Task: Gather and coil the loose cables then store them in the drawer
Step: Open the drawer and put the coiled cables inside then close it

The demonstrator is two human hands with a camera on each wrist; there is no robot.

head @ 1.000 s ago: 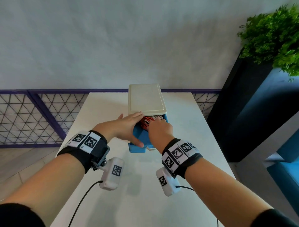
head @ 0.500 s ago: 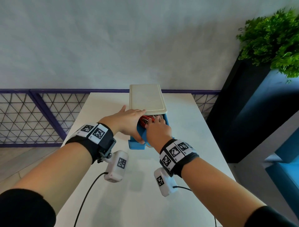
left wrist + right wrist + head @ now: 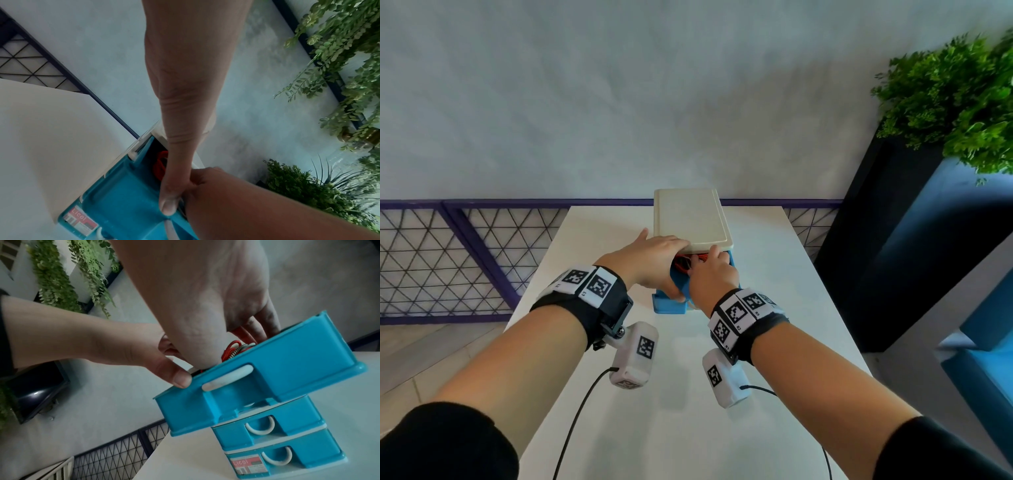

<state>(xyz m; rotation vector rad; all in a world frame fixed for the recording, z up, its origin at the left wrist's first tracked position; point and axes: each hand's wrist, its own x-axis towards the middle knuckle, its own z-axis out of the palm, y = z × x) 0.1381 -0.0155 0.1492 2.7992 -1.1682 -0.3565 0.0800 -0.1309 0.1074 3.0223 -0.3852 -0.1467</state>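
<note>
A small blue drawer unit with a cream lid [image 3: 691, 219] stands at the far middle of the white table. Its top drawer [image 3: 669, 306] [image 3: 287, 369] is pulled part way out. Red and white coiled cables [image 3: 683, 262] [image 3: 232, 348] [image 3: 161, 164] lie inside it. My left hand [image 3: 654, 260] lays its fingers on the lid's front edge, and its thumb [image 3: 168, 203] presses the drawer's front rim. My right hand [image 3: 714, 274] [image 3: 205, 288] reaches down into the drawer, its fingers pressing on the cables, with the fingertips hidden behind the drawer wall.
Two lower drawers [image 3: 287, 426] of the unit are closed. The table [image 3: 688, 428] is bare towards me, apart from the thin black wrist-camera leads. A dark planter with a green plant [image 3: 955, 102] stands to the right. A purple lattice railing [image 3: 448, 257] runs behind and left.
The top drawer has slid slightly inward. My left hand's fingers have moved up onto the lid's edge, and my right hand has gone deeper into the drawer.
</note>
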